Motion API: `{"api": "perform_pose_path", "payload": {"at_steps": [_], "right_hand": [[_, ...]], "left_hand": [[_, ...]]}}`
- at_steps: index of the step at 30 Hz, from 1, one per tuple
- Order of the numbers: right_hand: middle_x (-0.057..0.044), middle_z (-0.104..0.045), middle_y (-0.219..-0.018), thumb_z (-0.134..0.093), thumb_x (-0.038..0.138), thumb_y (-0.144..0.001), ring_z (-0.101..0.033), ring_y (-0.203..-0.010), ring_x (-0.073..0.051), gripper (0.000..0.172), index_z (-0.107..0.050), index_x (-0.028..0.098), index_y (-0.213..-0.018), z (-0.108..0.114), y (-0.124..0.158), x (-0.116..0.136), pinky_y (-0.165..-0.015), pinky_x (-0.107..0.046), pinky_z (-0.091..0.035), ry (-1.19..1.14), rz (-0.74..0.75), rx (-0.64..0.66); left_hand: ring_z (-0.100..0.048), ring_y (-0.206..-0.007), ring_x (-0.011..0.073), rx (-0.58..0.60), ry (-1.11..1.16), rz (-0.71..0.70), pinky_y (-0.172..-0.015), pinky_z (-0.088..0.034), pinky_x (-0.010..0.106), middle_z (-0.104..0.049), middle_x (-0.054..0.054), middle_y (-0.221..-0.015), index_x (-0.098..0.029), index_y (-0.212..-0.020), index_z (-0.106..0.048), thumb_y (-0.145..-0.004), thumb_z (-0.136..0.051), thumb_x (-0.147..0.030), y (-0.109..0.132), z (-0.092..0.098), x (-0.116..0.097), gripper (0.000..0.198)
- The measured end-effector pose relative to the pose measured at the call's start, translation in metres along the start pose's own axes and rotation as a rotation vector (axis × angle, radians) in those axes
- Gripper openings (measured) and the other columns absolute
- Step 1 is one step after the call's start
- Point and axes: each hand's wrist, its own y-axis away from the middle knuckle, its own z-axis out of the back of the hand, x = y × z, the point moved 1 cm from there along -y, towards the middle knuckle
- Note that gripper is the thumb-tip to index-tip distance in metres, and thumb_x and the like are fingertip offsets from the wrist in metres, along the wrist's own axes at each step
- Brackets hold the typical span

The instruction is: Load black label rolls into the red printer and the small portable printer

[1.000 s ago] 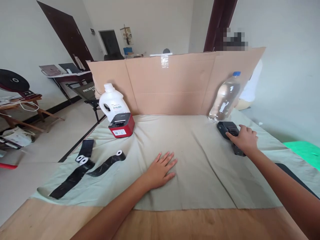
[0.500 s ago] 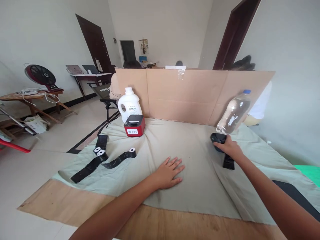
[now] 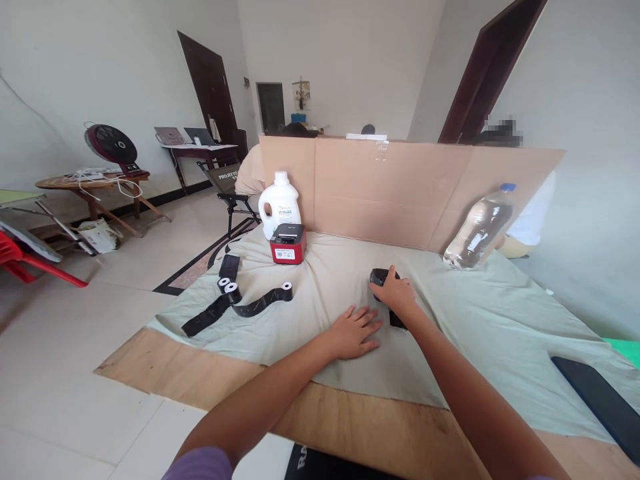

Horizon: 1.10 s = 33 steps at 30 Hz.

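My right hand (image 3: 397,293) is closed around a small black boxy device (image 3: 381,276), its exact kind unclear, over the middle of the cloth. A short black strip (image 3: 397,319) sticks out below it toward me, partly behind my wrist. Flat on the cloth, with fingers spread, my left hand (image 3: 354,333) lies just left of the device and holds nothing. Farther left, a red and black receipt printer (image 3: 288,245) stands in front of a white jug (image 3: 281,203). Partly unrolled black paper rolls (image 3: 267,302) with white cores lie on the left of the cloth.
A tilted clear bottle (image 3: 480,227) with a blue cap leans at the right against an upright cardboard panel (image 3: 385,193). A dark flat object (image 3: 597,397) lies at the right edge. The wrinkled cloth (image 3: 340,267) covers much of a wooden board (image 3: 195,373).
My right hand has carried the black device and its strip leftward, from beside the bottle to near my left hand. My left hand stays flat on the cloth. The view has shifted somewhat.
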Motion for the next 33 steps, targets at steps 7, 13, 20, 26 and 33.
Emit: {"api": "perform_pose_path", "payload": {"at_steps": [7,13,20,26,33], "right_hand": [[-0.032,-0.050,-0.127,-0.052,0.062,-0.086,-0.064,-0.111,-0.040,0.099,-0.013,0.006,-0.159,-0.022,0.007,0.003,-0.091,-0.048,-0.046,0.021,0.006,-0.029],[-0.031,-0.049,-0.135,-0.059,0.061,-0.082,-0.065,-0.111,-0.040,0.106,-0.007,0.013,-0.160,0.012,0.020,-0.014,-0.086,-0.046,-0.052,-0.082,0.068,0.175],[-0.022,-0.059,-0.134,-0.049,0.062,-0.086,-0.073,-0.083,-0.031,0.085,-0.024,0.021,-0.157,0.043,0.005,-0.038,-0.073,-0.044,-0.057,-0.210,0.127,0.248],[-0.026,-0.048,-0.143,-0.060,0.053,-0.079,-0.056,-0.125,-0.040,0.085,-0.036,0.015,-0.151,0.026,-0.045,0.002,-0.093,-0.046,-0.050,-0.032,0.183,0.241],[-0.025,-0.019,-0.160,-0.067,0.049,-0.068,-0.046,-0.133,-0.046,0.112,-0.012,0.021,-0.161,0.017,-0.068,0.027,-0.093,-0.054,-0.050,0.050,0.011,0.390]], "left_hand": [[-0.016,-0.155,0.0270,-0.015,0.041,-0.008,-0.123,-0.014,0.056,-0.022,0.009,-0.166,-0.024,-0.156,-0.031,-0.102,-0.028,-0.057,0.001,0.000,-0.001,0.064],[-0.017,-0.154,0.0271,-0.026,0.030,-0.019,-0.124,-0.015,0.055,-0.022,0.010,-0.166,-0.022,-0.156,-0.031,-0.102,-0.027,-0.057,0.001,0.000,0.000,0.064],[-0.020,-0.154,0.0270,-0.017,-0.002,0.018,-0.125,-0.016,0.050,-0.037,0.010,-0.160,-0.021,-0.133,-0.063,-0.101,-0.039,-0.054,-0.001,0.003,-0.001,0.052],[-0.018,-0.154,0.0282,-0.023,-0.016,-0.002,-0.126,-0.014,0.051,-0.037,0.010,-0.160,-0.020,-0.115,-0.073,-0.101,-0.037,-0.055,-0.001,0.003,-0.002,0.052],[-0.016,-0.154,0.0317,-0.032,0.013,-0.042,-0.125,-0.012,0.054,-0.031,0.012,-0.162,-0.020,-0.142,-0.055,-0.099,-0.042,-0.057,0.003,0.007,-0.002,0.058]]}}
